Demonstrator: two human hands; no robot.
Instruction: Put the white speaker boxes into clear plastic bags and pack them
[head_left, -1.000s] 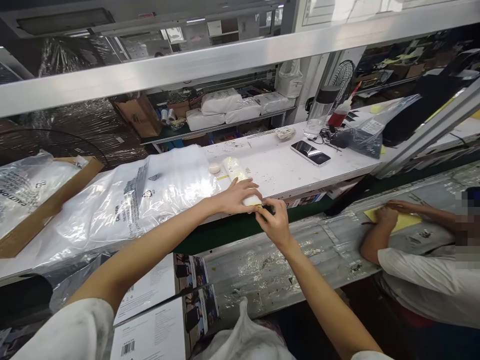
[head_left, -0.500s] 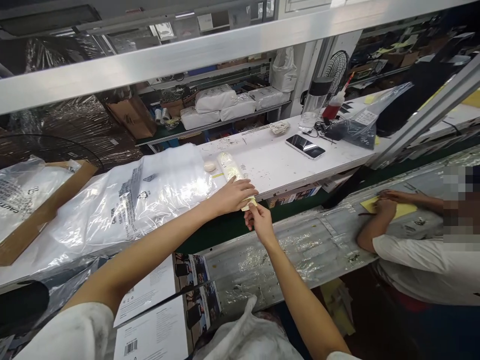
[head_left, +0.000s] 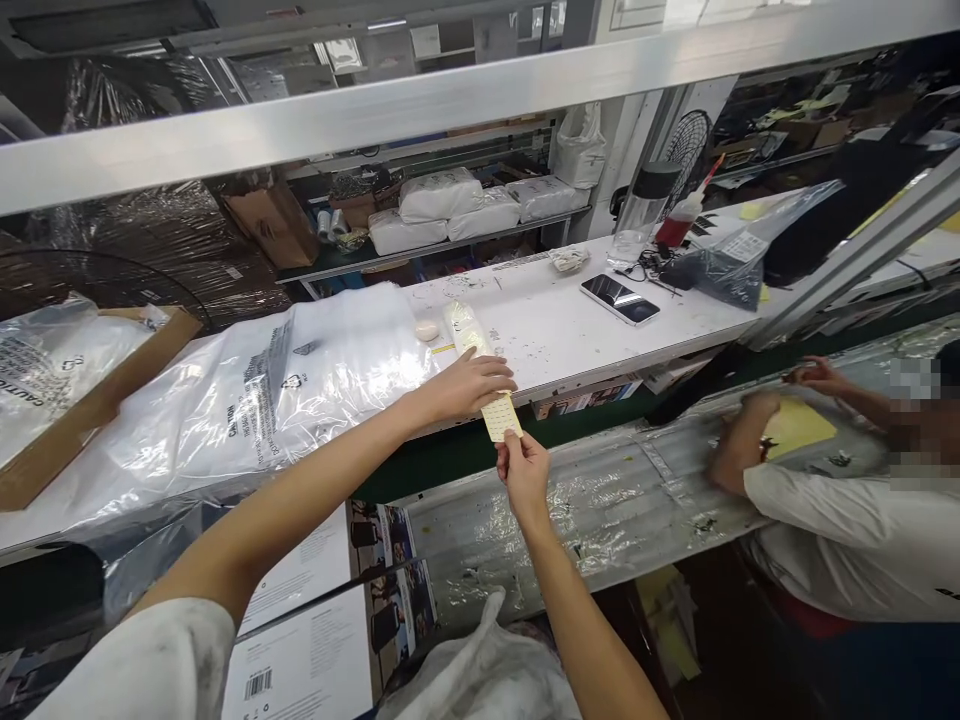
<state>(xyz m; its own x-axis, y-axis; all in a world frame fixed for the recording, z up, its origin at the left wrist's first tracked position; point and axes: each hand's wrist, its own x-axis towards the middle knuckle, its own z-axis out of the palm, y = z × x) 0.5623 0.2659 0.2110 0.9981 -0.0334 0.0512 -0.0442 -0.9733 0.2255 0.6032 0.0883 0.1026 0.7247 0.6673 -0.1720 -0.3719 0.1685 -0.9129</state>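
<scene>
My right hand [head_left: 523,470] pinches the lower end of a small yellow label sheet [head_left: 500,418] printed with rows of tiny marks. The sheet hangs past the front edge of the white shelf [head_left: 536,325], and its upper end runs under my left hand [head_left: 476,386]. That hand lies flat with its fingers stretched out. Behind its fingers is a long, pale strip-like bundle [head_left: 465,326] in shiny wrapping; whether the sheet joins it is hidden. Left of the bundle sits a small pale rounded object [head_left: 427,330].
Clear plastic bags [head_left: 337,350] cover the shelf's left part. A phone [head_left: 619,299], a clear bottle [head_left: 641,205] and a squeeze bottle with red liquid [head_left: 679,222] stand to the right. White printed boxes [head_left: 300,660] are below. A co-worker's arm [head_left: 739,440] is over a plastic-covered surface [head_left: 600,500].
My right hand has moved down towards me, and more of the yellow label sheet shows below my left hand. The left hand has stayed nearly still. The co-worker's hands have moved apart.
</scene>
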